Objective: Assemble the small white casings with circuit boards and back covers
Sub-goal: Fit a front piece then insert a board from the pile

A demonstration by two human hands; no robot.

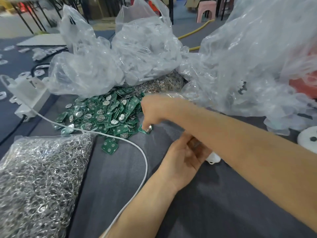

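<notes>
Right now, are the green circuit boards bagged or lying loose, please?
Loose: the circuit boards lie heaped straight on the grey table cover, unwrapped.

Boards pile (103, 114) center, ring bag (39, 177) front-left, plastic bags (137, 54) behind, cable (137, 152) btwn.

No legible text, marks on green circuit boards (103, 114) too small

**A:** Hands?
**B:** Two: left hand (181, 157), right hand (154, 110).
**A:** Boards?
**B:** One circuit board (145, 129) at the right fingertips. Beside it is one heap (103, 114), too many to count.
**A:** Bags?
**B:** One bag of metal rings (39, 177) near left, three clear bags (145, 48) far.
**A:** Anything else?
**B:** One white cable (137, 148), one power strip (29, 97) far left, one pink stool (205, 9).
</notes>
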